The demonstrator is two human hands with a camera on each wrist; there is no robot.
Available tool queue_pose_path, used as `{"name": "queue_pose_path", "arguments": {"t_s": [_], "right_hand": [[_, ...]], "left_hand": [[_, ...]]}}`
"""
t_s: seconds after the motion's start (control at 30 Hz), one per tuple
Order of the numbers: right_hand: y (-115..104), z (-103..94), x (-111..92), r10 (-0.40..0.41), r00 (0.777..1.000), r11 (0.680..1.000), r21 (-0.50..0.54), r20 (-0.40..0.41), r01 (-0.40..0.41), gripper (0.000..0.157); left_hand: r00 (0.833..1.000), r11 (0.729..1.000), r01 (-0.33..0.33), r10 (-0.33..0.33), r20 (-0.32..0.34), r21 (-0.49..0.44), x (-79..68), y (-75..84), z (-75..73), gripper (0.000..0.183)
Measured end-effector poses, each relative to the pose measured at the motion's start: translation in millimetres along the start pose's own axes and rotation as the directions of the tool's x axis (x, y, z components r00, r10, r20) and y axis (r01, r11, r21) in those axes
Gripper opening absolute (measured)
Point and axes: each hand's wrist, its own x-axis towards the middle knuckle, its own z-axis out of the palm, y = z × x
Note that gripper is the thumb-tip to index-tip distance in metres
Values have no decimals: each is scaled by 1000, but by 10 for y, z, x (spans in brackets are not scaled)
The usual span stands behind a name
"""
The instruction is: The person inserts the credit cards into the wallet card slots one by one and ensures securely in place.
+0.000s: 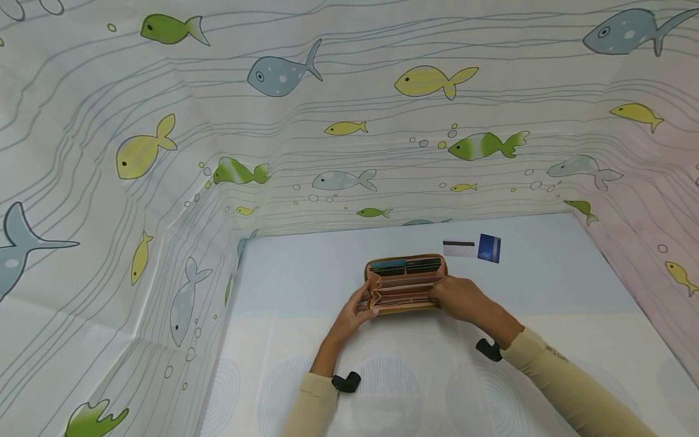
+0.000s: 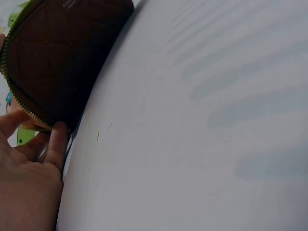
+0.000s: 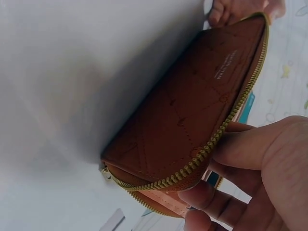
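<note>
A brown zip-around wallet (image 1: 406, 309) stands unzipped on the table, its pink-lined compartments facing up. Dark and bluish cards (image 1: 389, 265) fill slots along its far inner side. My left hand (image 1: 348, 315) holds the wallet's left end, with fingers at the zipped edge in the left wrist view. At the right end, my right hand (image 1: 464, 298) grips the near panel. In the right wrist view its thumb lies by the brass zipper (image 3: 211, 144) and other fingers reach to the inner side. The fingertips inside the wallet are hidden in the head view.
Beyond the wallet to the right lie a white card with a dark stripe (image 1: 459, 248) and a blue card (image 1: 489, 248). A fish-patterned sheet (image 1: 349, 152) rises behind and beside the pale table (image 1: 306, 261). Each wrist wears a black device (image 1: 346, 382).
</note>
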Motion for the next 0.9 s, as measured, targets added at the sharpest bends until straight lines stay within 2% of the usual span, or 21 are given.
{"name": "queue_pose_path", "arguments": {"t_s": [0.33,0.57,0.9], "right_hand": [[10,24,15,9,1000,1000,-21,-1,-9,14],[26,41,36,19,1000,1000,-17,3,-19,16],[50,49,43,26,1000,1000,3,-9,-26,17]], "left_hand": [[1000,1000,-13,13,-21,-5,9,-57,22,75],[999,999,36,-36,-12,-29,9,-19,8,76],[1000,1000,15,-15,-13,-6,-1,-27,13,76]]}}
